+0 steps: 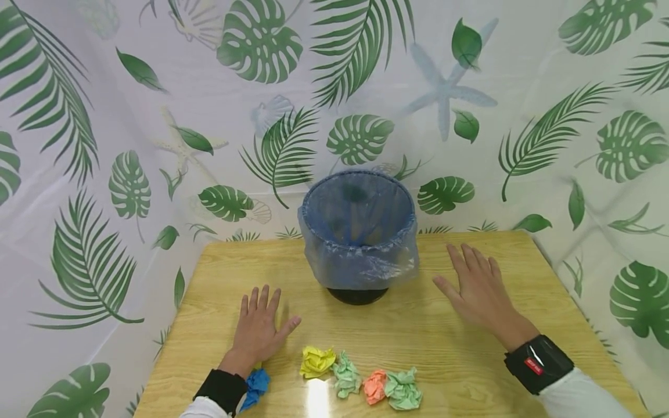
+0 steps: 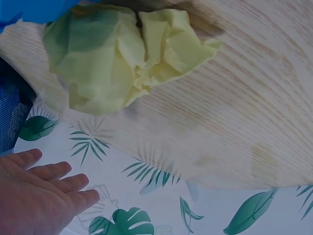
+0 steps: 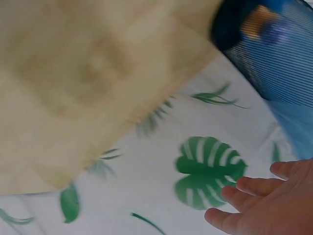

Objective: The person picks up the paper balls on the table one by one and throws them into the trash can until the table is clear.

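Head cam: blue paper wad (image 1: pixel 256 388) by the left hand's (image 1: pixel 258 334) wrist, fingers spread; four paper wads (image 1: pixel 374 387) below-right of its thumb; bagged bin (image 1: pixel 355 267); right hand (image 1: pixel 479 293), fingers slightly apart; wood table (image 1: pixel 470 366), leafy sheet (image 1: pixel 522 64) behind.

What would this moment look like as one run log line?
left hand: fingers extended, holding nothing | right hand: fingers extended, holding nothing | bin: on table, blue liner over rim | crumpled papers: yellow, green, orange, blue, on table
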A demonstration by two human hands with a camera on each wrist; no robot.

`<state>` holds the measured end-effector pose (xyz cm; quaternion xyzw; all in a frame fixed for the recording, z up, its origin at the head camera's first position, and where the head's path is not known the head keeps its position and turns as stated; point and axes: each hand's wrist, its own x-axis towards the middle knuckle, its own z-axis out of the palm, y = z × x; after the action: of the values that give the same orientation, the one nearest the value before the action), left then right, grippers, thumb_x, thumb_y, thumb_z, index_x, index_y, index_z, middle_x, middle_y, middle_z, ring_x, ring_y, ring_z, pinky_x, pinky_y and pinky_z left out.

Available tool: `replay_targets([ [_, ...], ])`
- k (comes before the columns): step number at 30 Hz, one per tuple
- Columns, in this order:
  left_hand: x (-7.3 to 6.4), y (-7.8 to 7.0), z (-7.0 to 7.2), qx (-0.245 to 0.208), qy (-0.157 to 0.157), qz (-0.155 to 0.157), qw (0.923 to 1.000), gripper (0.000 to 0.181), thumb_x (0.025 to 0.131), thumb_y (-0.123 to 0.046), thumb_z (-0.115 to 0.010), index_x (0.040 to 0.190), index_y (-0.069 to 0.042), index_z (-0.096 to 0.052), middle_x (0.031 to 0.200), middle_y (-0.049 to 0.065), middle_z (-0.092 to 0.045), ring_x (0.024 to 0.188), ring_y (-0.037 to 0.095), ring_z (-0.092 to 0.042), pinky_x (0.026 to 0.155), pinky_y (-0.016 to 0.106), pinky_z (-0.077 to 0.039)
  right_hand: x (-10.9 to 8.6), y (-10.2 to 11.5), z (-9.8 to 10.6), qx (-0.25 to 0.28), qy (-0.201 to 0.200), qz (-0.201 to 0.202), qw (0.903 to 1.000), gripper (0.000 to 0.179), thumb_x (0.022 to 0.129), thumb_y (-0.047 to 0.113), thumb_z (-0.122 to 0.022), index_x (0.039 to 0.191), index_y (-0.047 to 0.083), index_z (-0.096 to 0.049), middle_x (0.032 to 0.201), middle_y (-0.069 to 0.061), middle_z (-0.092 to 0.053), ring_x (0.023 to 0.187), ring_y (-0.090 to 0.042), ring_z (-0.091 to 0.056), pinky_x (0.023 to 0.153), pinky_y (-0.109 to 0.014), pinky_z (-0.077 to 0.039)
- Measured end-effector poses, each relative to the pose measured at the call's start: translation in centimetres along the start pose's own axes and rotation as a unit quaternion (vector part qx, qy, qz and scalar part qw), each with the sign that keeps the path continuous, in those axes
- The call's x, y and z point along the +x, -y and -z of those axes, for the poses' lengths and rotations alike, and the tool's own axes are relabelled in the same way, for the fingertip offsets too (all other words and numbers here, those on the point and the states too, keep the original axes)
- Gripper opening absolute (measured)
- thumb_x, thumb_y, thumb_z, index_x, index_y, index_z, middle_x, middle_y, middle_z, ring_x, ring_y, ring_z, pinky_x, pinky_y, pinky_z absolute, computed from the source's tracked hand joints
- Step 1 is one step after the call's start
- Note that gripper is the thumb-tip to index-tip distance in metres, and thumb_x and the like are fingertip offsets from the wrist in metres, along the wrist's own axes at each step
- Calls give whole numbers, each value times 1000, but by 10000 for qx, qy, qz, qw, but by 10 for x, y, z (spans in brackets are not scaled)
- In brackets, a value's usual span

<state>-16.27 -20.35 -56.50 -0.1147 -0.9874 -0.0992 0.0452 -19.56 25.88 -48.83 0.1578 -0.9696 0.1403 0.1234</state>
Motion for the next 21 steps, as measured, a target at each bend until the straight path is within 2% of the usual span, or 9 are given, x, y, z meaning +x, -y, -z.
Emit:
replay_targets([
  [4,0,0,-1,7,-63,-47,10000,88,90,-75,-28,150,-11,-29,152,21,-23,139,41,-11,114,58,-6,-18,-15,-9,-48,25,-107,9999,77,96,56,-44,150,6,-25,146,-30,-28,131,-49,-24,102,-73,-14],
  [12,-2,-1,-2,-44,38,-57,10000,88,90,-76,-26,151,-13,-26,154,20,-21,140,40,-10,115,57,-4,-50,-35,-25,-95,423,-401,9983,79,95,60,-42,149,5,-27,145,-33,-26,129,-54,-22,98,-78,-11],
  [21,-5,-1,-6,-163,-83,-140,9997,85,91,-73,-31,151,-13,-28,152,21,-24,139,41,-13,115,57,-4,-66,-45,-38,-199,500,-462,9975,79,94,62,-43,150,7,-27,144,-32,-28,128,-53,-23,96,-78,-12],
])
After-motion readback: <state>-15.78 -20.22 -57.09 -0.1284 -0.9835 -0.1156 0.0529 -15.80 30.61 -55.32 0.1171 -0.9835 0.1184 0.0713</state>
